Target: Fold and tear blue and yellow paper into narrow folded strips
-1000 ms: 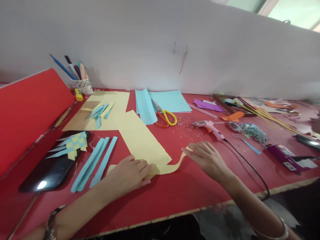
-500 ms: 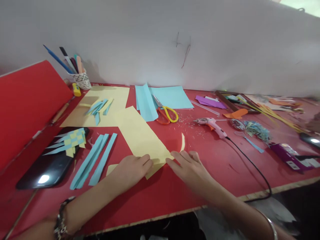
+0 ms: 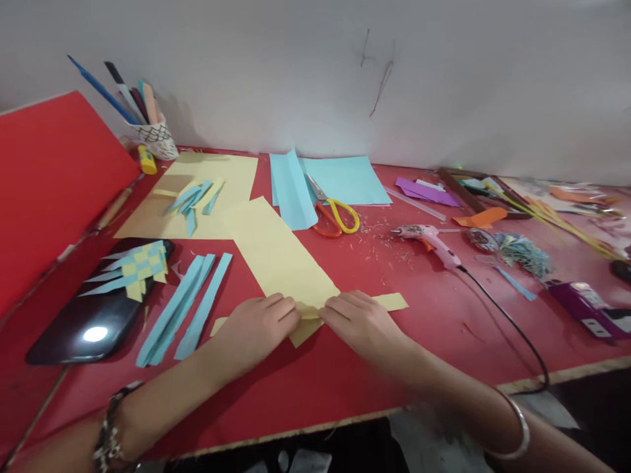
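A wide strip of pale yellow paper (image 3: 280,253) slants across the tabletop to my hands, its near end lying over a narrower yellow paper strip (image 3: 393,301) that runs crosswise beneath. My left hand (image 3: 266,328) presses on the near end with curled fingers. Close by on the right, my right hand (image 3: 362,322) has its fingers bent together over the same end, at a crease. Parts of both papers are hidden under the hands. Left of my forearm lie blue paper strips (image 3: 185,309), and a woven blue and yellow paper piece (image 3: 142,268) rests on a black phone (image 3: 93,328).
Scissors (image 3: 340,213) lie against blue sheets (image 3: 345,179) at the back. A pink glue gun (image 3: 431,242) trails a black cord on the right, beyond paper scraps. A pen cup (image 3: 158,138) stands back left, beside a red board (image 3: 54,190).
My right hand has closed in toward the left, its fingers now bent over the crease. The narrow strip's right end, seen edge-on before, lies flatter. The view has shifted slightly.
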### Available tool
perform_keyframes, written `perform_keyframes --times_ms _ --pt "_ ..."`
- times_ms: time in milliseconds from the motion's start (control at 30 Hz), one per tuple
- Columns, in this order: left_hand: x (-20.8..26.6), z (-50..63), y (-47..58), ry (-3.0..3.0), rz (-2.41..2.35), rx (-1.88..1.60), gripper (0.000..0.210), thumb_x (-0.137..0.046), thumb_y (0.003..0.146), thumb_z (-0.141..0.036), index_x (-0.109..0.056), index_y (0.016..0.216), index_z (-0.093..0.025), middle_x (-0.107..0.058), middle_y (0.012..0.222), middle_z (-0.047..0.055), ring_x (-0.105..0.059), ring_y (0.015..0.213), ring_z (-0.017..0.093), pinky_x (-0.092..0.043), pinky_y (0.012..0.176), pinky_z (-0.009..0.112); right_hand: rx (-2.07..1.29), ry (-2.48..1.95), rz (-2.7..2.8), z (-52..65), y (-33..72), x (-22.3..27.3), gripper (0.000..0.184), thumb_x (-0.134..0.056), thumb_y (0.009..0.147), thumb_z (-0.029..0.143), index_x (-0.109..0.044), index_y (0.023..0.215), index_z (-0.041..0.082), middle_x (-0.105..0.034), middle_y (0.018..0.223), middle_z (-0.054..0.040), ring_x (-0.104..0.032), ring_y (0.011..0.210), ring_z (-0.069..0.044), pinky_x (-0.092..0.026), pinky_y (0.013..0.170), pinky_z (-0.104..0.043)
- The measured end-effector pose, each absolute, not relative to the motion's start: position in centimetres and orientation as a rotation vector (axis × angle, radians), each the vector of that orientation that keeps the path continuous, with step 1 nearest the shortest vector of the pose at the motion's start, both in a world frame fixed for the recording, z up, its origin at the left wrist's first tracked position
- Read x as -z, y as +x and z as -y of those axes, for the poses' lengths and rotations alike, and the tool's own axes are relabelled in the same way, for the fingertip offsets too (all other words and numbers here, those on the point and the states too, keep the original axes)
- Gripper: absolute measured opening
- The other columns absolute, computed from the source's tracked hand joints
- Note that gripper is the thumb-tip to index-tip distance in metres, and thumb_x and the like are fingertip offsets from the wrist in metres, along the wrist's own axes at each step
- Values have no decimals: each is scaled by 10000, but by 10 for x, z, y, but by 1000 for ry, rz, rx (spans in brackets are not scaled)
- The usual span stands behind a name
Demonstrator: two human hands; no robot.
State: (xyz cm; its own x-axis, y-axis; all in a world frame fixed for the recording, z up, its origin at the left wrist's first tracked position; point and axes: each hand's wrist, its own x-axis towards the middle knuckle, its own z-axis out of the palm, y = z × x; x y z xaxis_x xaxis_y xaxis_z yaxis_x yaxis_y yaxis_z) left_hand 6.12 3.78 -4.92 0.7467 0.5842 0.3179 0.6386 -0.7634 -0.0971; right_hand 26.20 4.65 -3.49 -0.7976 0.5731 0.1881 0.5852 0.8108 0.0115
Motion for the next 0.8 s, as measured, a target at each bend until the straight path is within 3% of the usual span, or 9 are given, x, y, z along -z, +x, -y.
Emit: perform_keyframes --times_ms 367,800 --pt "48 -44 53 -2687 1227 451 397 -254 896 -250 -509 601 -177 -523 533 -19 -471 439 98 -285 449 231 17 -1027 2779 -60 256 44 185 -467 820 133 -541 652 161 -529 638 5 -441 581 -118 -257 545 -248" --pt "52 -51 44 -2748 1266 466 430 -229 900 -331 -518 618 -182 -519 511 -23 -480 439 106 -273 437 231 -80 -1046 2810 -66 255 43 213 -415 847 182 -507 656 165 -523 642 8 -437 583 -113 -242 561 -250"
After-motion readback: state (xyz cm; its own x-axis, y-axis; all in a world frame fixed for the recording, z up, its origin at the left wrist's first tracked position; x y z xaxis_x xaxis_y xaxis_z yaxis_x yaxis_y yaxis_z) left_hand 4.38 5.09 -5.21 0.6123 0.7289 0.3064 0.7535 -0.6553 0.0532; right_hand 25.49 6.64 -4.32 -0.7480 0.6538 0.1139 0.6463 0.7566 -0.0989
